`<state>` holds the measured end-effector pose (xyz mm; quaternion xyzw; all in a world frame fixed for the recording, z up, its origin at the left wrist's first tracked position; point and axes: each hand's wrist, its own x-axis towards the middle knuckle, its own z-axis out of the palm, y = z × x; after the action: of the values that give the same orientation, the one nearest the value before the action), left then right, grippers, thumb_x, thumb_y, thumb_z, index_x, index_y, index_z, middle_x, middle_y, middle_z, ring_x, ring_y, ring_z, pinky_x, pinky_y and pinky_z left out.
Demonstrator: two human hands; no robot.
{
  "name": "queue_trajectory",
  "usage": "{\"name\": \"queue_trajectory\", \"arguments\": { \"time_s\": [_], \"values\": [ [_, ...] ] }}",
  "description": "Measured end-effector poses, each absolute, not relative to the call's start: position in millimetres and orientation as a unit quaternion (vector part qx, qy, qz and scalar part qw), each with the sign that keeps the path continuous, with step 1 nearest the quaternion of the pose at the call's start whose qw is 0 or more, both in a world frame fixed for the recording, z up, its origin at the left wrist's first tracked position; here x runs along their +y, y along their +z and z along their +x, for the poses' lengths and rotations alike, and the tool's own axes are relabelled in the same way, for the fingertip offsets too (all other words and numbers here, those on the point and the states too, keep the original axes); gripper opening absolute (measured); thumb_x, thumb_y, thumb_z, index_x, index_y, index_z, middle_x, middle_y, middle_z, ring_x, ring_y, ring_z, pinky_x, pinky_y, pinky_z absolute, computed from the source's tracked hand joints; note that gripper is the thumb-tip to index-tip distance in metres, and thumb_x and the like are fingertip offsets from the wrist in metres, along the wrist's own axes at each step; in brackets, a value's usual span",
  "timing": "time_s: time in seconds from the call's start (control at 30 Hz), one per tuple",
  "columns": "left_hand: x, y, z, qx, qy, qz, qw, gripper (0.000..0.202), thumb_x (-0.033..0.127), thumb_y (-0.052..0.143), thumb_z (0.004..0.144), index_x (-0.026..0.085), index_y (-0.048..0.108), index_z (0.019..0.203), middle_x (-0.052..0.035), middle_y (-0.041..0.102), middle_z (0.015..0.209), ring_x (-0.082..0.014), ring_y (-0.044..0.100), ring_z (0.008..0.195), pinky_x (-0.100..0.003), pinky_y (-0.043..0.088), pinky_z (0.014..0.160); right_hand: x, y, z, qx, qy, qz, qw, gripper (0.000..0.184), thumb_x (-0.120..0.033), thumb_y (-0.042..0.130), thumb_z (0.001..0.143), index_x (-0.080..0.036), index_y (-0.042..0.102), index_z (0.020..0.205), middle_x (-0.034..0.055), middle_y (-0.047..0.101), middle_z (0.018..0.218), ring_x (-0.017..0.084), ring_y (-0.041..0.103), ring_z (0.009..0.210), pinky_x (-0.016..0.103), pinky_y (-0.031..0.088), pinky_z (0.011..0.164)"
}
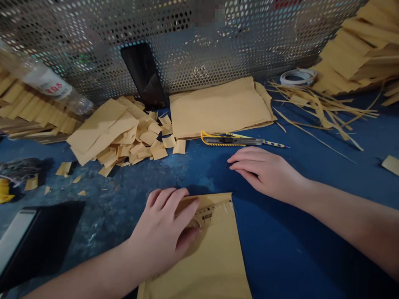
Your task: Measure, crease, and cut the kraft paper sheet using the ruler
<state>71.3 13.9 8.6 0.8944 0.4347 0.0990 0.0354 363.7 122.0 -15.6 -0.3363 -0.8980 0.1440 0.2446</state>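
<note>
My left hand [168,220] presses down at the top edge of a sheet of brown kraft paper [218,257], fingers bent over it. Beneath the thumb and fingers lies a clear plastic ruler [207,216] with dark print, partly hidden by the hand. My right hand [268,170] hovers over or rests on the blue table, fingers stretched to the left, with nothing visible in them. Just beyond it lie a yellow utility knife [232,140] and a white pencil [274,144] with dark spots.
Behind are a stack of kraft sheets [218,108], cut paper pieces [137,141], thin paper strips [324,108] and a tape roll [298,77]. A phone [145,77] leans on a perforated metal panel [205,54]. At left are a plastic bottle [52,85] and a black object [43,236].
</note>
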Motion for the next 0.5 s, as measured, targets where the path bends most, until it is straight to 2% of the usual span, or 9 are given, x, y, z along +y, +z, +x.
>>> {"name": "queue_trajectory", "arguments": {
  "time_s": [0.13,0.2,0.3,0.5],
  "values": [
    [13,10,70,0.449,0.095,0.888,0.033,0.032,0.03,0.057,0.093,0.019,0.067,0.121,-0.0143,0.065,0.118,-0.0333,0.058,0.104,-0.053,0.047,0.086,126,-7,370,-0.887,0.118,-0.371,0.247,0.027,-0.021,0.052,0.095,-0.029,0.077,0.1,0.0066,0.076,0.118,0.03,0.07,0.111,0.054,0.058,0.099],
    [13,10,70,0.458,0.098,0.883,0.025,0.033,0.03,0.058,0.092,0.02,0.066,0.122,-0.0146,0.064,0.119,-0.0338,0.058,0.105,-0.053,0.046,0.086,135,-1,380,-0.875,0.054,-0.417,0.241,0.029,-0.02,0.051,0.092,-0.023,0.075,0.107,0.0119,0.074,0.117,0.034,0.069,0.11,0.055,0.058,0.097],
    [14,9,69,0.459,0.101,0.882,0.012,0.034,0.032,0.058,0.093,0.019,0.066,0.123,-0.0156,0.063,0.123,-0.0354,0.057,0.107,-0.055,0.044,0.088,151,5,397,-0.866,-0.049,-0.459,0.191,0.035,-0.016,0.049,0.087,-0.008,0.072,0.112,0.0201,0.074,0.109,0.038,0.069,0.102,0.056,0.058,0.091],
    [20,7,69,0.433,0.106,0.893,0.057,0.037,0.037,0.058,0.096,0.015,0.066,0.125,-0.0138,0.066,0.122,-0.0324,0.058,0.107,-0.052,0.045,0.09,166,1,414,-0.881,-0.082,-0.449,0.127,0.04,-0.015,0.049,0.086,-0.005,0.071,0.117,0.0206,0.072,0.116,0.035,0.068,0.103,0.048,0.056,0.095]
  ]
}}
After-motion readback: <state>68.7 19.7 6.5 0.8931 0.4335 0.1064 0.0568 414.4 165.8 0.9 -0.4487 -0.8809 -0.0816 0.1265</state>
